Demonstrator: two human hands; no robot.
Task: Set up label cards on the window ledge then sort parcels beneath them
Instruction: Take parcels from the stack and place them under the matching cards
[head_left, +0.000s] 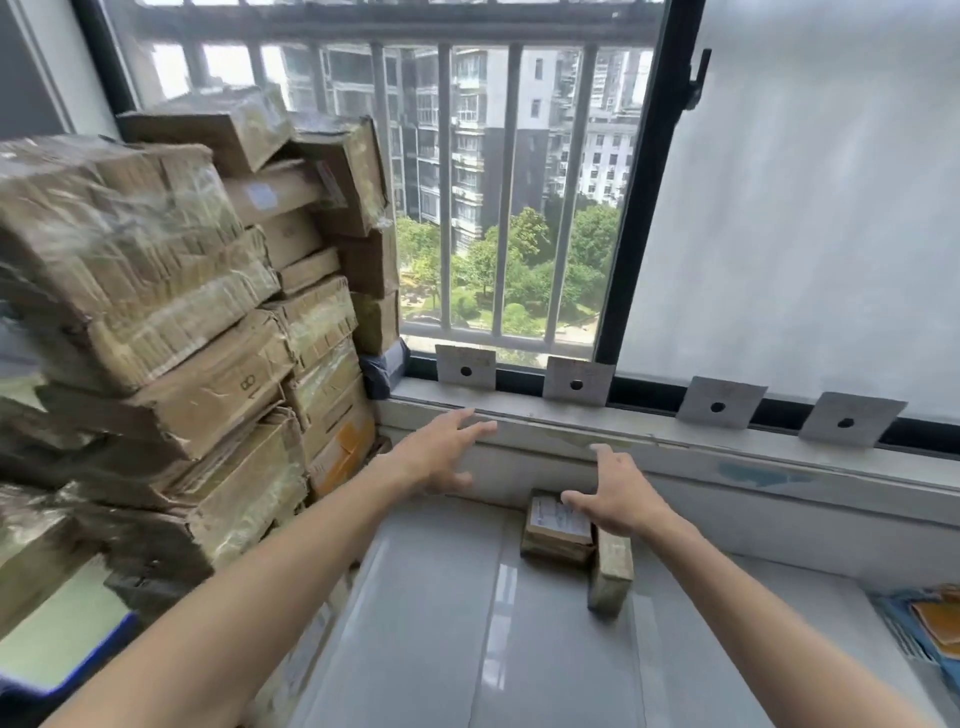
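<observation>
Landmark: the window ledge (675, 441), a pale sill running left to right across the view, sloping down toward the right.
Label cards: four grey square cards, each with a dark dot in the middle, stand leaning against the window frame along the ledge: first label card (466, 366), second label card (577, 381), third label card (719, 402) and fourth label card (849, 418).
Sorted parcels: two small brown parcels sit on the glossy white worktop (467, 623) below the ledge, under the second card. The flat parcel (558, 527) lies with its white printed label up. The narrow parcel (612, 569) stands on edge just beside it, on its right, long axis running away from the ledge toward the viewer.
Unsorted parcels: a tall, leaning parcel stack (182, 338) of tape-wrapped cardboard boxes fills the space at the ledge's left end.
Left hand (441, 457): open, fingers spread, holding nothing, hovering just below the ledge under the first card; the hand nearer the stack.
Right hand (615, 491): open, fingers spread, holding nothing, directly over the flat parcel; contact cannot be told.
Key relation: the stack lies left of both hands, so the next parcel likely suits a left-hand reach.
Progress: cards look placed; sorting seems barely begun.
</observation>
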